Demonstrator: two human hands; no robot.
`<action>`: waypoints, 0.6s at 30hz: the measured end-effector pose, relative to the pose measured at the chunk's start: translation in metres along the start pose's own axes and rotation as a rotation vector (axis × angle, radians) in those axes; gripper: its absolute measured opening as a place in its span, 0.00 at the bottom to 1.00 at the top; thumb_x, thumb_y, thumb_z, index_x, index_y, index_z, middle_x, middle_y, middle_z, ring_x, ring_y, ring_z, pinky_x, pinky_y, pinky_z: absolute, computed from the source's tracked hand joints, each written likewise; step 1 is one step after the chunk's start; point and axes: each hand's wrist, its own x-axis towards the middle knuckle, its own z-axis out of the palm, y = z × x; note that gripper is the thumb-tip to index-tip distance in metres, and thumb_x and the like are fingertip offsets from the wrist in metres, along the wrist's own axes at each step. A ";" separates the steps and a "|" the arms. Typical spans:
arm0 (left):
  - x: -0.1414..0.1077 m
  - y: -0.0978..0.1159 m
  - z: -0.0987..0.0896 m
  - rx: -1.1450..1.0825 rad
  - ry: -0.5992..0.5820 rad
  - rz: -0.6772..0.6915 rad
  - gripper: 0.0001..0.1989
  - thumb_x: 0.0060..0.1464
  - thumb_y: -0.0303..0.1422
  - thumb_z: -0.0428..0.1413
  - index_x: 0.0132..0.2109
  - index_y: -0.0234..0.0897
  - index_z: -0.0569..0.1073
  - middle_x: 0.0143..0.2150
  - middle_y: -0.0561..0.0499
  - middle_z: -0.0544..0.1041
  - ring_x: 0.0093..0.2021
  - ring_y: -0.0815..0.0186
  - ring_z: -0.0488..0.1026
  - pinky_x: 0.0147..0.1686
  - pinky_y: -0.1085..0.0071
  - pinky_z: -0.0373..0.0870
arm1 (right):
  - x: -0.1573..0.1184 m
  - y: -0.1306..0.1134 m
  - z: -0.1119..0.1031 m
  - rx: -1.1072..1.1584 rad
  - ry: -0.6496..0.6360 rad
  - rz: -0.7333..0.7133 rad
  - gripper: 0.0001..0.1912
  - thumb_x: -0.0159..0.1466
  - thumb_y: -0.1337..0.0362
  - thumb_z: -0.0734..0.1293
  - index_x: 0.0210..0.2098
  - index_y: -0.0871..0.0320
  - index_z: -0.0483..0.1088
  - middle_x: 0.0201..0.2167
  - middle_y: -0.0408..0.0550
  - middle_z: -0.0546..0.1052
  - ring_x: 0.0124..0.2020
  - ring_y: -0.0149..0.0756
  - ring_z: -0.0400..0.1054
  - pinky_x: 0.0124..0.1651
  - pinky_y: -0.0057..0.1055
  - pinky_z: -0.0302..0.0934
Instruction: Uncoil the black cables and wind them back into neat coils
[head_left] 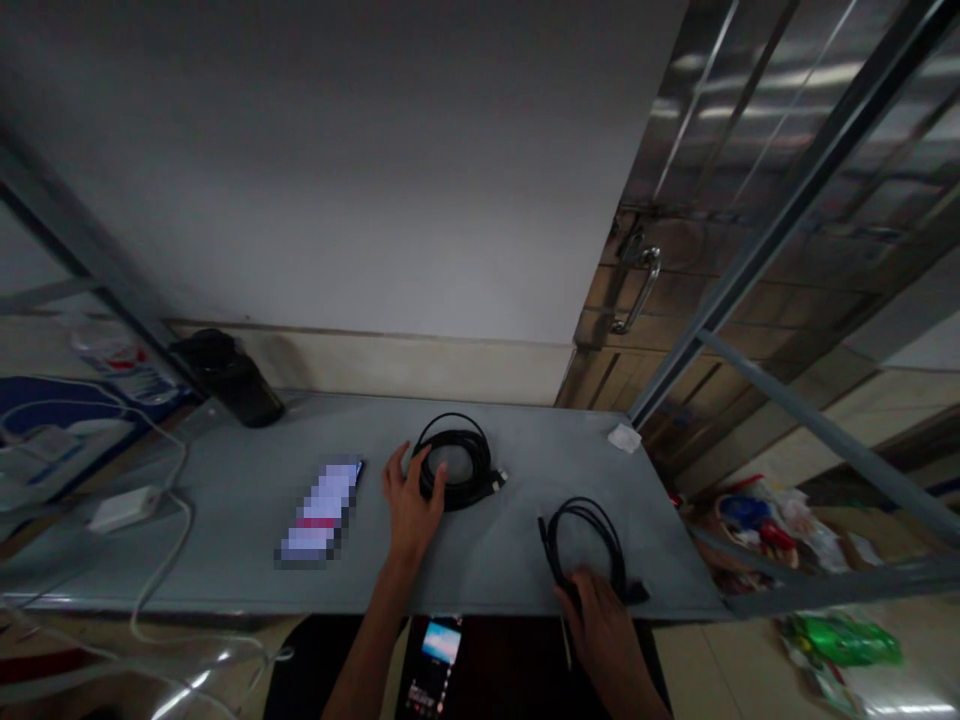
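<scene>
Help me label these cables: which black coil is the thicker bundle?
The coil by the left hand, nearer the wall. Its turns pack into a thick ring; the other coil, by the right hand, is a looser, thinner loop.

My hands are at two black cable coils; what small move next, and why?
Perhaps gather the smaller coil with your right hand: its strands look loosely spread, and that hand is already at its near side.

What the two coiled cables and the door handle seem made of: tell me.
Larger coil and smaller coil: probably plastic or rubber outside, black, fairly matte; they bend in smooth loops and shine little. Door handle: likely polished metal, silvery, with bright highlights along its bar.
</scene>
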 end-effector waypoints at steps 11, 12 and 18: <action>-0.096 0.092 -0.065 -0.587 -0.527 -0.315 0.22 0.74 0.52 0.56 0.53 0.43 0.88 0.54 0.39 0.88 0.58 0.49 0.86 0.63 0.52 0.81 | -0.024 -0.044 -0.008 0.206 -0.020 0.268 0.35 0.82 0.39 0.53 0.72 0.53 0.73 0.50 0.62 0.86 0.41 0.52 0.85 0.40 0.41 0.81; -0.108 0.105 -0.070 -0.633 -0.544 -0.435 0.24 0.73 0.55 0.57 0.56 0.44 0.88 0.58 0.39 0.88 0.62 0.48 0.85 0.66 0.51 0.79 | -0.025 -0.049 -0.006 0.219 -0.031 0.259 0.34 0.82 0.40 0.54 0.72 0.52 0.72 0.50 0.61 0.86 0.41 0.51 0.86 0.40 0.40 0.82; -0.122 0.145 -0.084 -0.847 -0.445 -0.807 0.34 0.53 0.60 0.73 0.58 0.43 0.88 0.61 0.37 0.87 0.63 0.42 0.85 0.65 0.51 0.82 | -0.030 -0.081 0.002 0.306 -0.087 0.079 0.30 0.83 0.47 0.52 0.71 0.50 0.76 0.58 0.57 0.86 0.54 0.52 0.86 0.52 0.41 0.84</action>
